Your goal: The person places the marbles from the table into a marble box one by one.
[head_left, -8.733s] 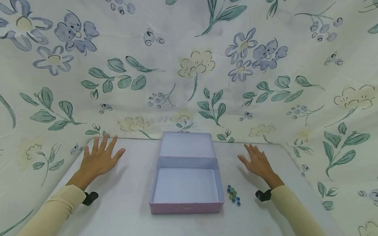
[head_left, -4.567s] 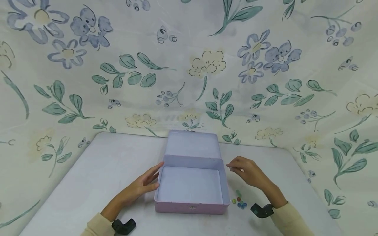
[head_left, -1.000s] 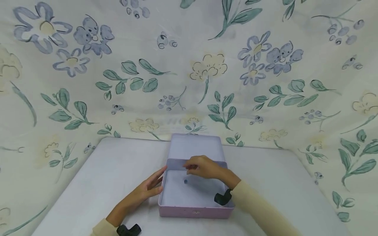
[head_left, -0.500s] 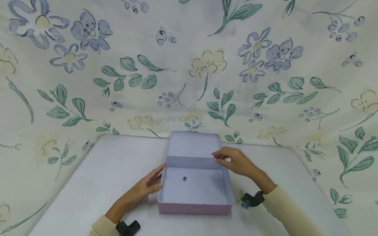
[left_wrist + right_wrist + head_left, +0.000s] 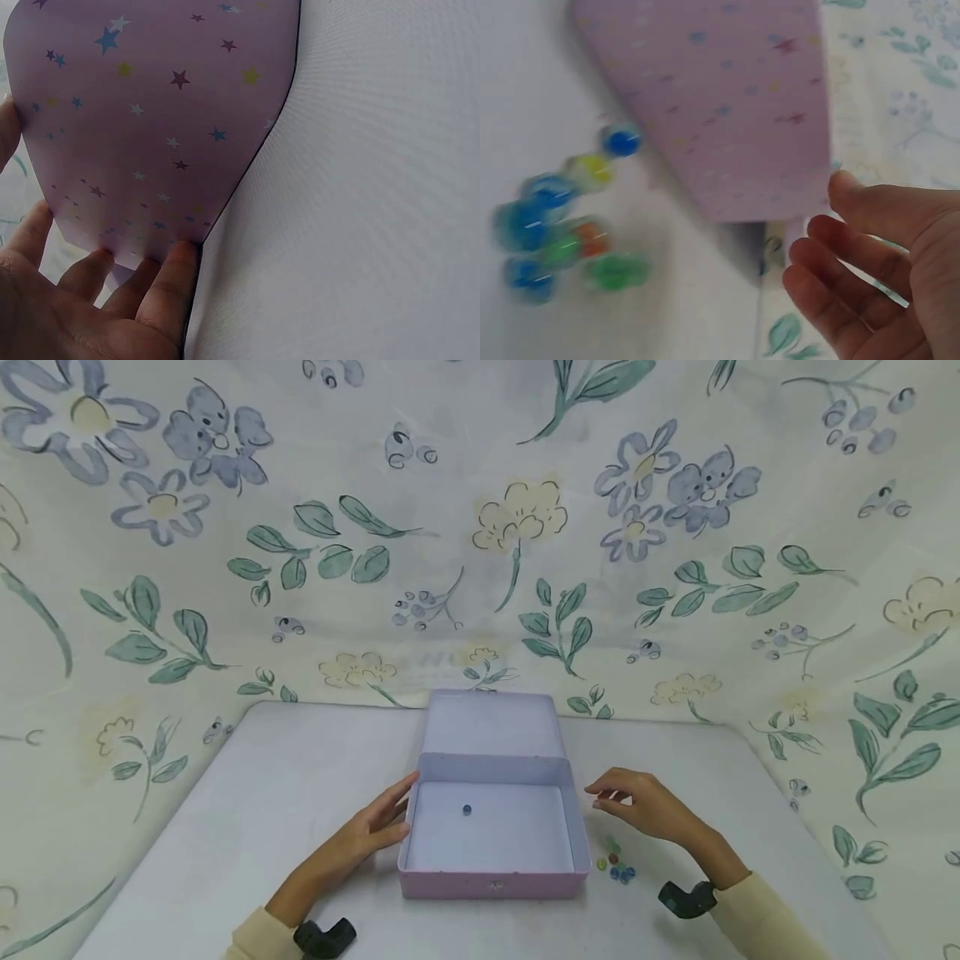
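Head view: the right hand, empty and loosely spread, has swung back from the open tin to hover above the marbles at lower right; one blue marble now lies inside, the first delivered.

Left wrist view: the left hand keeps straight fingers pressed against the tin's starred side.

Right wrist view: relaxed fingers pinch nothing.

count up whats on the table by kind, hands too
tin box, lid open: 1
marble inside the box, blue: 1
loose marbles beside the box: about 8, blurred in the right wrist view
hands: 2, left hand touching the box side, right hand above the loose marbles
total: about 12
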### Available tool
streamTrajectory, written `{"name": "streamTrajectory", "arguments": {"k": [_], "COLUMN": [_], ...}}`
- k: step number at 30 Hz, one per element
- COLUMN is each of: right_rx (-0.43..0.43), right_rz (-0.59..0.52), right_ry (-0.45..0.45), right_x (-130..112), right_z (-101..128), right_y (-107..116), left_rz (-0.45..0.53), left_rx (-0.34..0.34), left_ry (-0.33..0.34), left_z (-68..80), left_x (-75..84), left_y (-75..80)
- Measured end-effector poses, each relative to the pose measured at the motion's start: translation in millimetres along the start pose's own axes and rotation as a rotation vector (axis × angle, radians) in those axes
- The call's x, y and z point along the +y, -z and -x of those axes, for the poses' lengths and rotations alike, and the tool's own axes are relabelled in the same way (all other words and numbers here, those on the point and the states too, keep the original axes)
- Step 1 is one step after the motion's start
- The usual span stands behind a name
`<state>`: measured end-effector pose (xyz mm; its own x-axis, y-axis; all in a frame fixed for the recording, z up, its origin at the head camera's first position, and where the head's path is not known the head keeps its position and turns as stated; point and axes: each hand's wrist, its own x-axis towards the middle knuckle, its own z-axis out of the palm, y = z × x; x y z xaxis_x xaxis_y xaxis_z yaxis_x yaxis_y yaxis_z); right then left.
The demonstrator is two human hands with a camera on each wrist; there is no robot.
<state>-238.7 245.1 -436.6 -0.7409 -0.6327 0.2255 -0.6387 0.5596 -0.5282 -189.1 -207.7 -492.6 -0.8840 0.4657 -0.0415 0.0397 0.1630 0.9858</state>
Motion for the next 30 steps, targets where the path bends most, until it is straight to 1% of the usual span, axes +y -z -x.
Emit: {"name": "streamTrajectory", "arguments": {"k": [4,8,11,15,18,21,26,30], "right_rx": [-0.007,-0.026,-0.08,-0.169,-0.205,-0.209,-0.183,-0.171], "right_rz": [-0.01,-0.018,-0.018,-0.021,-0.025,0.001,0.106,0.148], "right_ry": [-0.061,-0.087,-0.085,-0.11,-0.128,-0.117,-0.105,-0.105], "right_x": [9,15,15,13,10,7,2,-1], "right_z": [14,23,26,28,29,28,27,25], "right_y": [-5,-11,-15,-21,-25,-27,-29,-29], "left_rz": [0.003,0.013,0.009,0.0,-0.001,0.002,-0.001,-0.014], "left_rx": [-0.001,-0.002,0.0,0.0,-0.002,-0.003,-0.001,0.0], "left_ry": [-0.007,-0.004,-0.004,-0.008,-0.009,-0.009,-0.011,-0.019], "left_z": [-1.5,-0.6,0.6,1.5,1.2,0.7,0.3,-0.7], "left_x": [-0.3,-0.9,-1.5,-2.0,-1.3,-0.1,1.2,1.4], "left_y": [0.7,-0.7,-1.6,-2.6,-3.2,-3.5,-2.3,-0.4]}}
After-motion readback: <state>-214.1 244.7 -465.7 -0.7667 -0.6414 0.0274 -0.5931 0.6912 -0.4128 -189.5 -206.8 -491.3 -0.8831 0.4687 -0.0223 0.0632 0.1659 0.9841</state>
